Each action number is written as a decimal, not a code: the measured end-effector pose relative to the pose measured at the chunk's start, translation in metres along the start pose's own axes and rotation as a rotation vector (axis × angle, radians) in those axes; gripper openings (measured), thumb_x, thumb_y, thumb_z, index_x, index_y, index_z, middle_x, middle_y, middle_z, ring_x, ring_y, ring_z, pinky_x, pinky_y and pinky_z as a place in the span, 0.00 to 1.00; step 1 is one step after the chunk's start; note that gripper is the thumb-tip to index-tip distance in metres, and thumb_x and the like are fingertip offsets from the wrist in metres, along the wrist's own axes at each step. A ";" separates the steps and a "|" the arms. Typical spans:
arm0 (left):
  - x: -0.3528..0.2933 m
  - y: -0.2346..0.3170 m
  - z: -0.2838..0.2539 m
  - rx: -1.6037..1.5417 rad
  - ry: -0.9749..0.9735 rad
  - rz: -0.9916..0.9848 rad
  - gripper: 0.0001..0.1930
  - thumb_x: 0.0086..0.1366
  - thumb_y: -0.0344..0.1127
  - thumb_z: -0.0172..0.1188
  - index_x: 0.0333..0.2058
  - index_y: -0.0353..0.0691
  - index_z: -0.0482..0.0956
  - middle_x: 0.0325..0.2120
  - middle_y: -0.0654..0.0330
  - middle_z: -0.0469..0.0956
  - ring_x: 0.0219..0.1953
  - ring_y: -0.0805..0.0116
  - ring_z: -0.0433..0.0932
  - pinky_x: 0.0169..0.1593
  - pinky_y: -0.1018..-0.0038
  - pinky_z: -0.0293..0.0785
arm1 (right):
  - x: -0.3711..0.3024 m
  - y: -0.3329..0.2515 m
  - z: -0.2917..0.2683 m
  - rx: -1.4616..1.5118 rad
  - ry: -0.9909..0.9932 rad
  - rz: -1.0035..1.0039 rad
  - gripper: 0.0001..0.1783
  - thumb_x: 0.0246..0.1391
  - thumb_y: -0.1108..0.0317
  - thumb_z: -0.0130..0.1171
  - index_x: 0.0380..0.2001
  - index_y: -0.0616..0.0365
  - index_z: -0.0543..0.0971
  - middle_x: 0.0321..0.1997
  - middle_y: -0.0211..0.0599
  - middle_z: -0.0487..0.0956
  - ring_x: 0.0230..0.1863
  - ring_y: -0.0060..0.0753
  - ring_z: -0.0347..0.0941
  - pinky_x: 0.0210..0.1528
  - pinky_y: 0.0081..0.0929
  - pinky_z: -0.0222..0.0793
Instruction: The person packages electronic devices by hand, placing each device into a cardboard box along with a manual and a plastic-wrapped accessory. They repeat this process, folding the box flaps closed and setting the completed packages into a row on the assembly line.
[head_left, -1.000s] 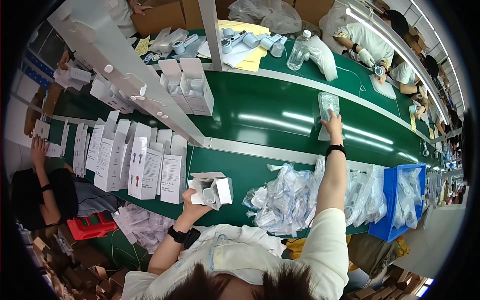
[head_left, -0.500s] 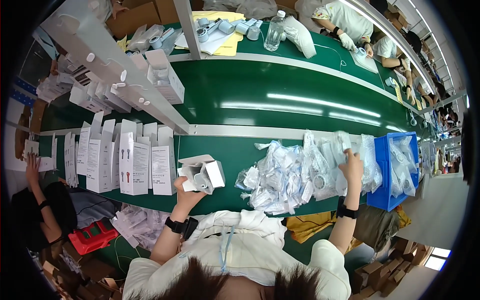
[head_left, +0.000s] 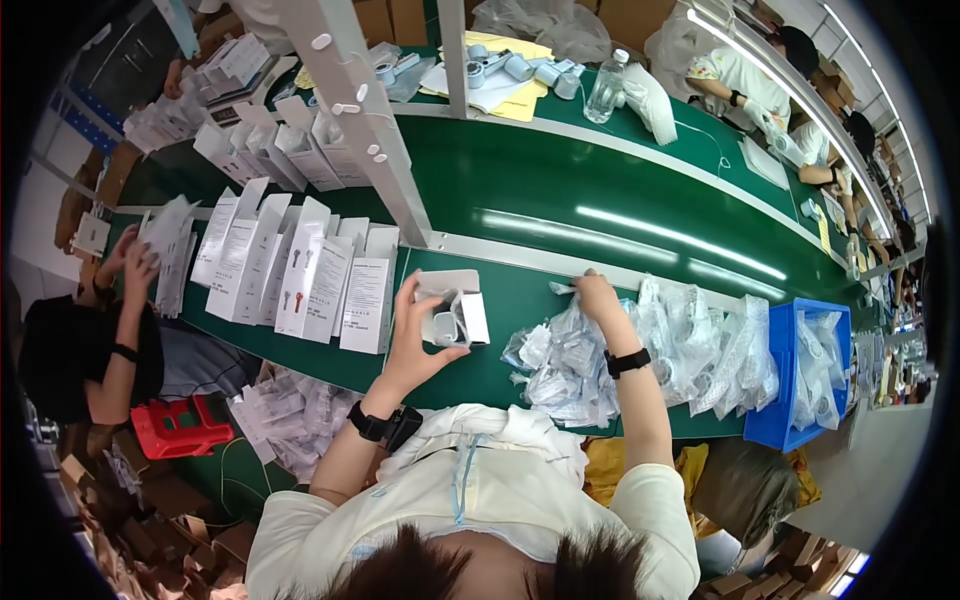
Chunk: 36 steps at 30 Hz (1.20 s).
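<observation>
An open white box (head_left: 473, 318) stands on the green table in front of me, with a pale grey part in clear wrap (head_left: 447, 325) inside. My left hand (head_left: 415, 340) grips the box from its left, thumb along the near edge and fingers along the far left corner. To the right lies a heap of small clear plastic bags (head_left: 560, 385) with white contents. At the heap's far edge my right hand (head_left: 597, 297) has its fingers closed on a clear plastic bag (head_left: 563, 289); its contents are hard to make out.
Several tall white cartons (head_left: 325, 275) stand in a row at left. Bubble-wrapped parts (head_left: 700, 350) lie right of the heap, beside a blue bin (head_left: 775, 400). A metal post (head_left: 380, 150) rises beyond the cartons. A co-worker's hands (head_left: 135, 262) hold a white item at far left.
My right hand has moved left from the bubble-wrapped parts to the heap of small bags. The wrapped part sits deeper in the box. The whole view has shifted.
</observation>
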<state>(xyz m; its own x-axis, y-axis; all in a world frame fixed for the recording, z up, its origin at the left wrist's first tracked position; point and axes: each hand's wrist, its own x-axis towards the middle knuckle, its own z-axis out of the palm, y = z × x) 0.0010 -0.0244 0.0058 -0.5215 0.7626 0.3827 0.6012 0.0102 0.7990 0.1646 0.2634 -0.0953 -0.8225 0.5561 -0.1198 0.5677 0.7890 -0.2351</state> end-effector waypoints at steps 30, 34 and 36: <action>0.029 0.008 -0.006 0.255 -0.005 -0.056 0.05 0.48 0.27 0.59 0.24 0.33 0.74 0.26 0.56 0.73 0.27 0.57 0.73 0.30 0.71 0.69 | -0.057 -0.141 -0.146 0.094 -0.105 -0.628 0.14 0.36 0.77 0.54 0.31 0.53 0.77 0.28 0.36 0.73 0.34 0.40 0.70 0.32 0.31 0.68; 0.030 0.002 -0.007 0.196 0.055 -0.089 0.05 0.47 0.27 0.60 0.22 0.34 0.73 0.24 0.56 0.71 0.27 0.56 0.73 0.29 0.68 0.68 | -0.051 -0.159 -0.155 0.302 0.322 -0.776 0.11 0.34 0.77 0.55 0.28 0.55 0.77 0.28 0.33 0.73 0.34 0.36 0.71 0.33 0.31 0.68; 0.029 0.002 -0.006 0.199 0.050 -0.089 0.05 0.46 0.26 0.60 0.23 0.33 0.74 0.24 0.56 0.72 0.26 0.57 0.73 0.29 0.69 0.69 | -0.047 -0.174 -0.151 0.227 0.326 -0.874 0.10 0.34 0.76 0.54 0.26 0.55 0.77 0.29 0.31 0.73 0.34 0.35 0.70 0.34 0.29 0.68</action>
<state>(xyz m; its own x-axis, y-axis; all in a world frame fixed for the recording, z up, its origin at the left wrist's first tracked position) -0.0169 -0.0057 0.0209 -0.6046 0.7197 0.3413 0.6563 0.2074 0.7254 0.1099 0.1397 0.0966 -0.8816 -0.1322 0.4531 -0.2903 0.9088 -0.2996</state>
